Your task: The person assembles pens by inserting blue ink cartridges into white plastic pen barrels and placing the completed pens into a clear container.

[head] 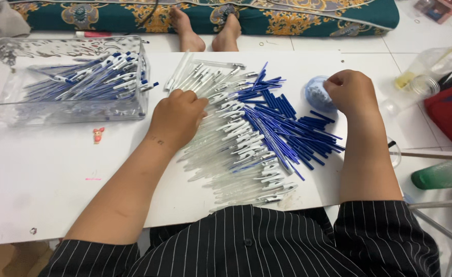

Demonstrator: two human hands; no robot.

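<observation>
The left hand [177, 117] is curled on the clear pen tubes [221, 154] in the middle of the frame; whether it grips one I cannot tell. The right hand [350, 92] is closed at the little blue cup [314, 95], upper right (its fingertips are hidden). Blue ink sticks [292, 128] lie between. Best to pick just one tube, gently. The clear box [62, 82], upper left, holds finished pens.
</observation>
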